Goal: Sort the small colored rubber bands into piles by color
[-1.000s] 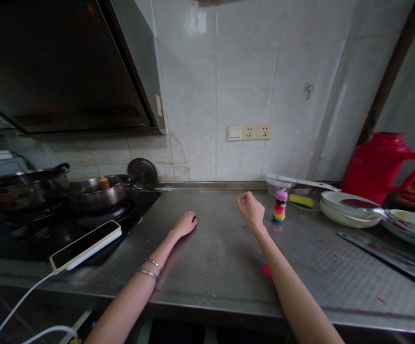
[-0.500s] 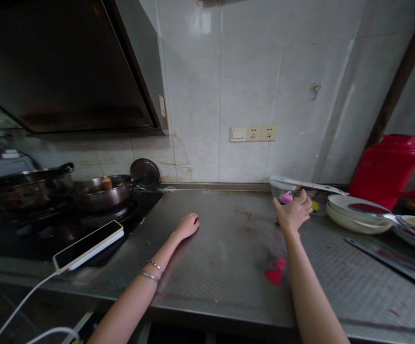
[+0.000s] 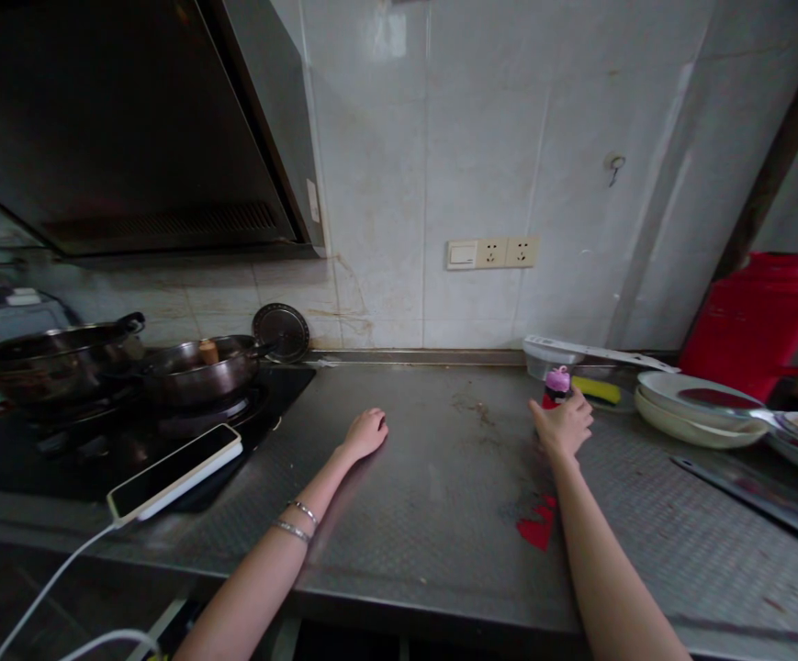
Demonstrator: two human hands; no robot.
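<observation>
My right hand [image 3: 564, 424] is wrapped round a small striped bottle with a pink cap [image 3: 556, 384] that stands on the steel counter [image 3: 432, 496], right of middle. Only the cap and neck of the bottle show above my fingers. My left hand [image 3: 365, 432] rests on the counter near the middle with its fingers curled under, holding nothing. Two bangles sit on my left wrist.
A phone [image 3: 174, 470] on a white cable lies over the front edge of the black hob [image 3: 47, 454], where two pans [image 3: 196, 367] stand. At the right are stacked plates [image 3: 688, 413], a yellow sponge [image 3: 595, 389], a clear tub [image 3: 548, 356], a red jug [image 3: 760, 321] and a flat metal bar [image 3: 757, 491].
My right hand moved right from the middle of the counter to the small bottle and closed round it. My left hand has stayed where it was.
</observation>
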